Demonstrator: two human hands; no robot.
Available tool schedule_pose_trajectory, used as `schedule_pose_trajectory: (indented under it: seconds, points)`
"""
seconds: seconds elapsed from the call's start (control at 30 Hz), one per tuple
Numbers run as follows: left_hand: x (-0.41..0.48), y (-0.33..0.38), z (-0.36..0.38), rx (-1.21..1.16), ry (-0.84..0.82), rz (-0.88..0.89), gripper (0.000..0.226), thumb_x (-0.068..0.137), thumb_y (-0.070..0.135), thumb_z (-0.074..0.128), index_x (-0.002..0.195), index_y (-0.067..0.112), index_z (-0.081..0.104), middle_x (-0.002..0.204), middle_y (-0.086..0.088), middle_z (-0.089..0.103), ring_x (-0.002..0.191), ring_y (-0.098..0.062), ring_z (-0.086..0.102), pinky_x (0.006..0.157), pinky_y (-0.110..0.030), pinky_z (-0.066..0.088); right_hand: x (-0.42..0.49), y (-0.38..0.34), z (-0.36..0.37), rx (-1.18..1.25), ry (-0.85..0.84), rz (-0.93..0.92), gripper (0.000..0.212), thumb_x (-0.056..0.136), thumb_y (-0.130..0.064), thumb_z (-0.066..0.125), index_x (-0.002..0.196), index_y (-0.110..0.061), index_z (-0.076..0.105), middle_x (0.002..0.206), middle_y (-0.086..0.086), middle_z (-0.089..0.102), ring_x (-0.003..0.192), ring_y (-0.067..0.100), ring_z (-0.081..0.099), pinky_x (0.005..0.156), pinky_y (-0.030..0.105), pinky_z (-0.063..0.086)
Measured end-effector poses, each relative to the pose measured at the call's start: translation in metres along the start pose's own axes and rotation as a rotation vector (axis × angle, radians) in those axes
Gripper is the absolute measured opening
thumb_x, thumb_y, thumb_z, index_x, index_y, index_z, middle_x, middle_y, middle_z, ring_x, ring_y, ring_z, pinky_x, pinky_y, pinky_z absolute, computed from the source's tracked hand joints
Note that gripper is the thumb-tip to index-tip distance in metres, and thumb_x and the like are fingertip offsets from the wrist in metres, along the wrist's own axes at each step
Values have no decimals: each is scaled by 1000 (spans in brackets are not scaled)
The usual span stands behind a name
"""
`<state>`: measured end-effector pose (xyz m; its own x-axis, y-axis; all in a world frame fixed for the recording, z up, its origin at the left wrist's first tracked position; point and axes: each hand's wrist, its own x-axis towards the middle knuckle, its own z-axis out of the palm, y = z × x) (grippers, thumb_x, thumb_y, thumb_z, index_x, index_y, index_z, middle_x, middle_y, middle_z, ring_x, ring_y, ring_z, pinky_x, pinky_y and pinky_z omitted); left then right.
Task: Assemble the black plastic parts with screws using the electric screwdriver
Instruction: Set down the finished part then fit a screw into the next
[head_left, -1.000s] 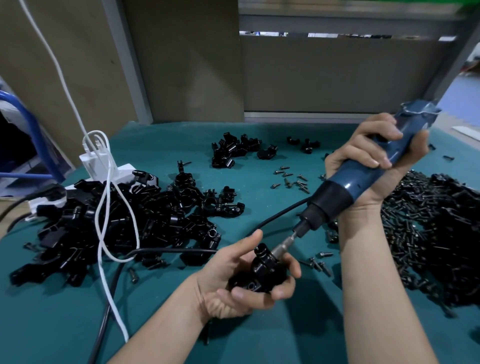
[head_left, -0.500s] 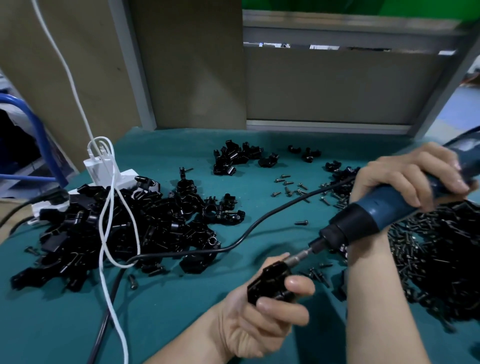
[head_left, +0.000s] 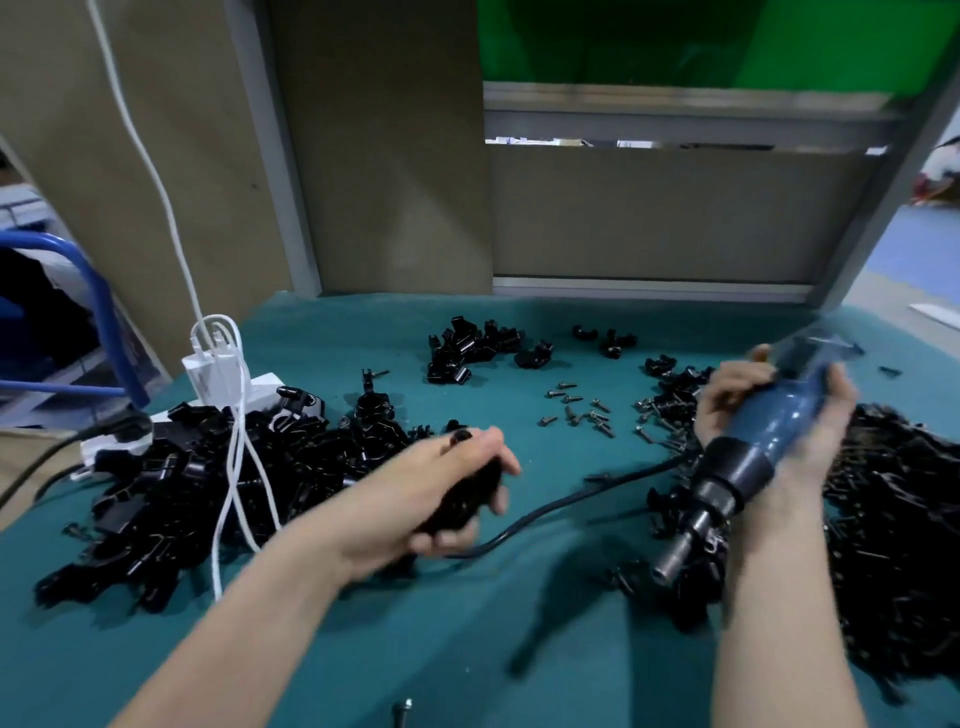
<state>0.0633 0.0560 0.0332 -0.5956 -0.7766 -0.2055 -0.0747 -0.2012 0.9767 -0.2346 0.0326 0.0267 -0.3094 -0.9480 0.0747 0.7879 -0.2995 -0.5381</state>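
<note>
My left hand (head_left: 441, 493) grips a black plastic part (head_left: 467, 499) just right of the big heap of black parts (head_left: 208, 478) on the green mat; the hand is blurred. My right hand (head_left: 779, 415) holds the blue electric screwdriver (head_left: 769, 441) by its body, the metal bit (head_left: 675, 556) pointing down-left and apart from the held part. Loose screws (head_left: 576, 410) lie in the middle of the mat. A dark mass of screws (head_left: 909, 519) fills the right side.
A smaller cluster of black parts (head_left: 478, 348) sits at the back centre. The screwdriver's black cord (head_left: 561, 504) runs across the mat between my hands. A white charger (head_left: 213, 364) with white cables and a power strip stands at the left. One screw (head_left: 402, 709) lies near the front edge.
My left hand has carried the black part left and away from the bit, toward the big heap. The screwdriver has lifted off the part and tilted more upright. The camera has tipped upward.
</note>
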Motion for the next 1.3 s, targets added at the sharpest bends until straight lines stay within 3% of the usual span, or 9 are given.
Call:
schedule_pose_trajectory:
  seconds: [0.13,0.2,0.3,0.47,0.6,0.73,1.0,1.17,1.3]
  points:
    - [1,23,-58,1086,407,27,28,90,52,53,105,29,54,94,9,63,75,-5,57,64,-23,41,8,28,4,-525,314,65,40,81,-40,65,112,-16,56,75,-1,67,54,12,62,51,24,52]
    - [1,25,-81,1325,366,-142,32,94,45,52,118,26,48,111,1,58,100,-16,54,86,-30,42,14,45,9,-616,331,40,58,86,-29,61,140,-26,39,105,4,63,70,18,64,61,31,53]
    - [-1,26,-95,1487,275,-313,41,91,44,59,128,30,46,116,0,46,115,-20,48,101,-33,38,15,63,11,-808,334,47,62,89,-26,58,141,-45,28,117,5,53,90,30,61,75,44,57]
    - [14,46,-81,1661,202,-421,57,85,53,61,136,33,44,133,-2,40,121,-21,48,102,-32,40,13,68,-2,-1091,374,158,60,81,-37,65,130,-41,30,119,10,49,101,40,57,90,57,50]
    - [70,58,-61,1657,240,-266,51,89,55,53,133,30,47,134,-1,47,125,-21,45,101,-38,42,14,67,-11,-1411,403,202,59,86,-35,65,132,-25,31,115,16,52,95,34,52,86,44,48]
    - [153,50,-44,1544,236,-104,56,93,43,56,142,22,39,140,-7,47,124,-26,47,100,-41,44,18,71,-12,-1573,492,46,60,86,-27,68,133,-11,34,142,19,32,127,38,31,103,44,33]
    - [283,25,-33,1359,329,58,65,98,33,48,152,16,15,144,-22,38,130,-38,39,106,-43,38,18,59,-28,-1265,513,-150,30,84,-14,64,109,-24,53,128,3,35,118,25,39,88,34,39]
    - [322,-8,-34,1540,513,33,36,101,26,42,131,8,38,129,-19,41,118,-38,38,94,-47,40,21,53,-29,-1051,604,-243,17,86,-10,59,98,-22,59,120,0,45,85,1,53,56,8,37]
    - [351,-1,-29,1472,563,134,29,98,23,47,119,3,45,123,-20,45,96,-38,56,73,-40,43,24,51,-32,-932,645,-257,16,86,-12,60,92,-27,62,113,1,57,101,15,56,63,15,37]
